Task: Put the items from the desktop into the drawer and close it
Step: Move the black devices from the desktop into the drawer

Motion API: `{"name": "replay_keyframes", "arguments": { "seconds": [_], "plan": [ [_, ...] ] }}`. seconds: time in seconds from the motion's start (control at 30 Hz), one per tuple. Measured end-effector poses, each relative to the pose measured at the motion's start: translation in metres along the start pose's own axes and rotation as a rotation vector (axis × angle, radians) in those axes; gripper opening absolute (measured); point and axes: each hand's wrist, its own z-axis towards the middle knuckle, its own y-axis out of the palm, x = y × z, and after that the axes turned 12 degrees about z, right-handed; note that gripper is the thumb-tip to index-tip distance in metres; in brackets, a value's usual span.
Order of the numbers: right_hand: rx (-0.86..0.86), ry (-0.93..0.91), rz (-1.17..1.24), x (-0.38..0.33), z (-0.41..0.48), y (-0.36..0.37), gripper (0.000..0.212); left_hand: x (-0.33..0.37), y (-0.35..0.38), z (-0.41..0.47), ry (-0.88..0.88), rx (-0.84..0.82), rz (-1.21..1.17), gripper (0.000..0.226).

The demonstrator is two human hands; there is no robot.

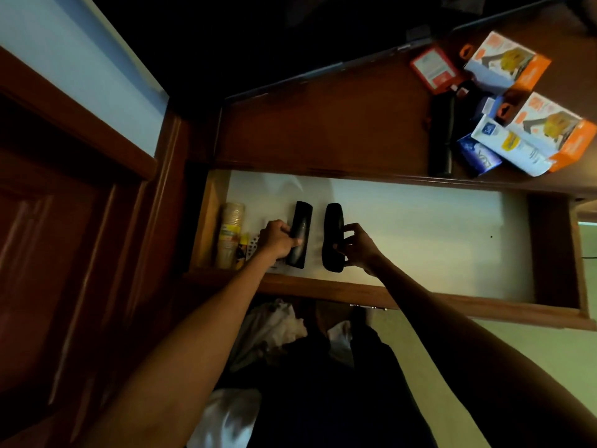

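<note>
Mid-task, placing step. Both my hands are down in the open drawer [452, 307].

- left hand [277, 242]: fingers wrapped round the lower half of a black cylinder [302, 218], matte, smooth, lying flat on the white liner.
- right hand [357, 247]: fingertips pinching the lower edge of a black oblong case [332, 221], rounded ends. Looks soft, but I can't tell the material.
- The two lie parallel, just apart, between my grips.
- Outboard of the left grip: a stack of paper cups [231, 234] against the drawer wall.

Next, as I read it: let go of both and reach up and right of the right grip to the desktop [323, 124]. Two orange boxes [507, 63], a red box [434, 67], a white carton [510, 148] and a dark case [441, 137] are left there. Drawer not closed yet.
</note>
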Motion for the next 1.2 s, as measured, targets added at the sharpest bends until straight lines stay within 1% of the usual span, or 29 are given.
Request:
{"name": "replay_keyframes", "arguments": {
  "seconds": [0.1, 0.3, 0.37, 0.5, 0.57, 0.63, 0.7, 0.73, 0.8, 0.83, 0.87, 0.93, 1.0, 1.03, 1.2],
  "plan": [
    [0.024, -0.003, -0.030, 0.003, 0.009, 0.009, 0.049, -0.001, 0.012, 0.000, -0.006, 0.000, 0.042, 0.037],
    [0.064, -0.014, -0.113, 0.010, 0.017, 0.017, 0.051, 0.005, 0.020, -0.008, 0.076, 0.059, 0.266, 0.037],
    [0.079, -0.036, -0.158, 0.011, 0.019, 0.018, 0.051, 0.008, 0.019, -0.009, 0.081, 0.063, 0.347, 0.033],
    [0.103, -0.091, -0.243, 0.010, 0.020, 0.018, 0.053, 0.018, 0.014, -0.012, 0.119, 0.081, 0.367, 0.015],
    [0.127, -0.114, -0.275, 0.010, 0.020, 0.017, 0.055, 0.022, 0.012, -0.013, 0.151, 0.109, 0.386, 0.024],
    [0.149, -0.150, -0.317, 0.011, 0.021, 0.016, 0.053, 0.027, 0.008, -0.012, 0.189, 0.106, 0.403, 0.019],
    [0.147, -0.167, -0.329, 0.012, 0.021, 0.014, 0.053, 0.032, 0.003, -0.008, 0.239, 0.137, 0.506, 0.007],
    [0.138, -0.175, -0.321, 0.012, 0.021, 0.014, 0.056, 0.034, 0.001, -0.004, 0.277, 0.154, 0.559, 0.006],
    [0.121, -0.204, -0.342, 0.012, 0.022, 0.013, 0.065, 0.035, 0.000, 0.009, 0.328, 0.163, 0.600, 0.034],
    [0.114, -0.225, -0.378, 0.012, 0.022, 0.012, 0.069, 0.035, -0.001, 0.016, 0.351, 0.158, 0.578, 0.048],
    [0.105, -0.252, -0.415, 0.012, 0.023, 0.012, 0.073, 0.035, -0.002, 0.023, 0.394, 0.144, 0.578, 0.059],
    [0.087, -0.285, -0.466, 0.012, 0.025, 0.012, 0.078, 0.033, -0.006, 0.033, 0.440, 0.080, 0.589, 0.071],
    [0.061, -0.298, -0.503, 0.014, 0.026, 0.012, 0.079, 0.030, -0.009, 0.040, 0.449, 0.024, 0.599, 0.075],
    [0.046, -0.301, -0.512, 0.014, 0.025, 0.012, 0.080, 0.028, -0.010, 0.041, 0.448, 0.023, 0.599, 0.074],
    [0.011, -0.326, -0.511, 0.019, 0.024, 0.008, 0.082, 0.013, -0.011, 0.041, 0.455, 0.088, 0.573, 0.073]
  ]
}}
